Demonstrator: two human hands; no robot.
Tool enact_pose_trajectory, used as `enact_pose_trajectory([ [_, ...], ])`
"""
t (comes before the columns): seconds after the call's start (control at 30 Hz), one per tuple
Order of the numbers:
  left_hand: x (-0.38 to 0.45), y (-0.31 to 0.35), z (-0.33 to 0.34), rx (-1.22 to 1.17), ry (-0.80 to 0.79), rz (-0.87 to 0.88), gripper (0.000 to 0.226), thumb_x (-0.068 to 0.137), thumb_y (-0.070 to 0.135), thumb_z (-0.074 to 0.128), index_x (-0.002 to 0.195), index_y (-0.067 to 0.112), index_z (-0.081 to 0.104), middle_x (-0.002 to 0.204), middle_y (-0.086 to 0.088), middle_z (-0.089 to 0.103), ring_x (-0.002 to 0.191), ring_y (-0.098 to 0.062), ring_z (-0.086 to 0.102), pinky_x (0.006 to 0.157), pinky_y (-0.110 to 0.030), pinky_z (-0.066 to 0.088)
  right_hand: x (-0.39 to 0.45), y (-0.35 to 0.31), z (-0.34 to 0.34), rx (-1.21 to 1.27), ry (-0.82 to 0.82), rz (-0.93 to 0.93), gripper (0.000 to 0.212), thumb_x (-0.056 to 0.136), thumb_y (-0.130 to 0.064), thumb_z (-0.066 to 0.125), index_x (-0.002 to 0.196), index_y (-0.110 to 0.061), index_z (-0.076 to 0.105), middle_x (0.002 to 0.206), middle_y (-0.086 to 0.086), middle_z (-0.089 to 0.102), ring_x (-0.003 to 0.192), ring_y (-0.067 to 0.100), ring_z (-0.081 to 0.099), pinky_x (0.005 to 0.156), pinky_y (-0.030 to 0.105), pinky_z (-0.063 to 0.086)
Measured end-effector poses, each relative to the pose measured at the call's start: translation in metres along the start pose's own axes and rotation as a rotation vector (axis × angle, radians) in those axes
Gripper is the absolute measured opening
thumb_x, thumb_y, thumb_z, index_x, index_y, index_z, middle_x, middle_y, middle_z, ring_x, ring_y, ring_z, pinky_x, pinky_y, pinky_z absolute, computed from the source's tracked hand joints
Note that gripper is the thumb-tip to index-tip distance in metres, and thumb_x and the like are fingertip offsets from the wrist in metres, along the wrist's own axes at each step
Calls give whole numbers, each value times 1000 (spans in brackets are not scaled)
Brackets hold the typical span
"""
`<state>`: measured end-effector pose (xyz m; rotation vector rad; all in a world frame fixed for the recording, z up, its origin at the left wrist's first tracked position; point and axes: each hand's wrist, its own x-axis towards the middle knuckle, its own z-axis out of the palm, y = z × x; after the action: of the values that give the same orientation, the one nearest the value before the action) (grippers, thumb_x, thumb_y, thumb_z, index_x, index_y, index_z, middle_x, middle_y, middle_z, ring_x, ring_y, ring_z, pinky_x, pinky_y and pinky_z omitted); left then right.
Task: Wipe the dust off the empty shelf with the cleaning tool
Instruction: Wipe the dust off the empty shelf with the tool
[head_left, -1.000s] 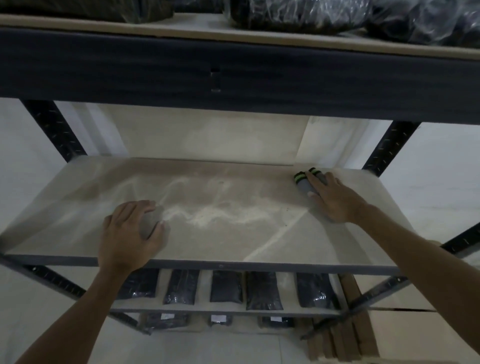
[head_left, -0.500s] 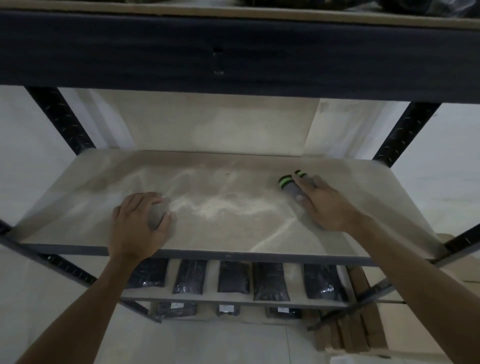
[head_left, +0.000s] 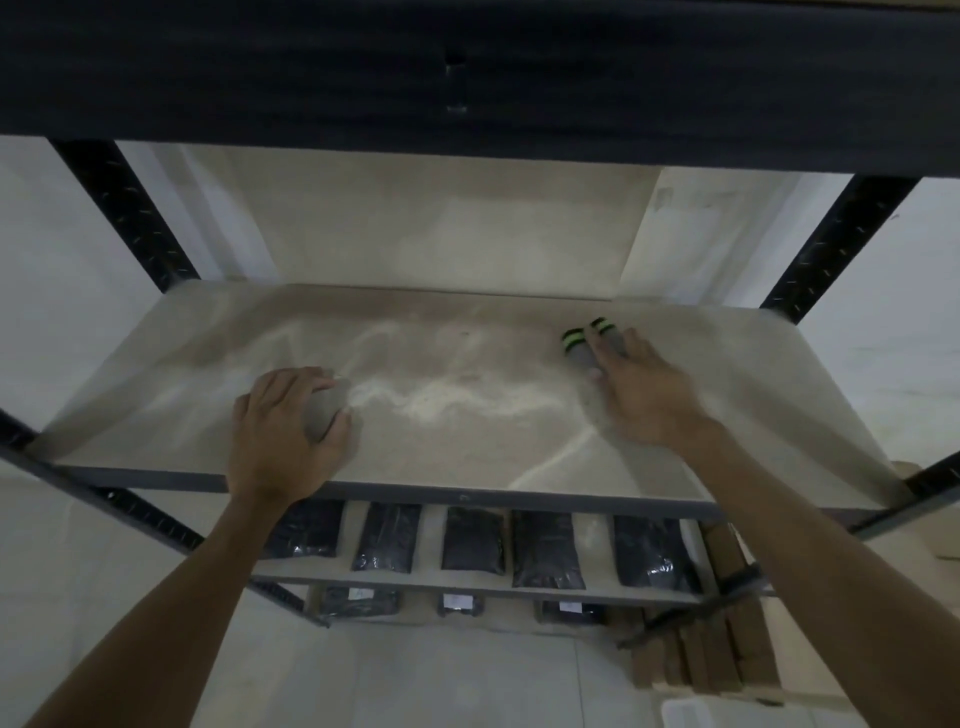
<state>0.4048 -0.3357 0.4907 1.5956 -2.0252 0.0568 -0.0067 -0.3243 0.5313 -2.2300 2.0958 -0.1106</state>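
Observation:
The empty shelf board (head_left: 467, 452) carries pale dust, with a white ridge of dust (head_left: 447, 402) across its middle. My left hand (head_left: 283, 431) rests near the front left and grips a grey wad of cloth (head_left: 326, 413) against the board. My right hand (head_left: 641, 392) lies flat at the back right, its fingers pressing a grey cloth with green stripes (head_left: 581, 347) onto the board. Most of that cloth is hidden under the fingers.
A dark steel beam (head_left: 467, 78) of the upper shelf hangs low over the work area. Black perforated posts (head_left: 836, 244) stand at the corners. Several black packets (head_left: 545, 548) lie on the shelf below, and wooden boards (head_left: 717, 649) lean at the lower right.
My right hand has slid the striped cloth a little to the left along the back of the board. My left hand has stayed in place, and the view has tilted down.

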Motion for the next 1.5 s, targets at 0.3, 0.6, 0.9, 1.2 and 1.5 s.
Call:
enact_pose_trajectory([
  [0.3,1,0,-1,-3,-8,-11,37,87,47,59,117,25,61,125,6,63,118,-19,52,93,-38,38,42,17,-24,154,173,-50,56,106,-43,31,157,-20,28,142,22,41,125,42,47,104,45,42],
  [0.6,0,2,-1,-9,11,-10,33,86,44,62,112,24,64,122,6,68,111,-20,60,94,-39,41,44,-21,2,75,34,-197,53,106,-46,24,157,-30,25,149,15,34,130,37,43,99,44,44],
  [0.9,1,3,-2,-35,24,-27,32,86,42,63,112,23,64,121,5,68,112,-20,58,94,-39,42,101,-14,-26,86,157,-225,49,106,-41,35,154,-33,32,133,11,42,119,34,49,96,43,45],
  [1.2,1,1,-1,-45,11,-61,36,86,46,56,114,24,64,122,6,66,117,-20,55,98,-38,39,79,-38,-3,203,-79,-548,54,103,-52,31,154,-34,34,116,-6,42,105,14,46,84,30,39],
  [1.5,1,1,-1,-43,28,-64,34,85,43,58,112,23,64,121,6,66,115,-19,55,93,-33,37,168,-57,-7,173,39,-449,46,105,-35,45,151,-31,41,149,9,44,137,30,41,109,39,36],
])
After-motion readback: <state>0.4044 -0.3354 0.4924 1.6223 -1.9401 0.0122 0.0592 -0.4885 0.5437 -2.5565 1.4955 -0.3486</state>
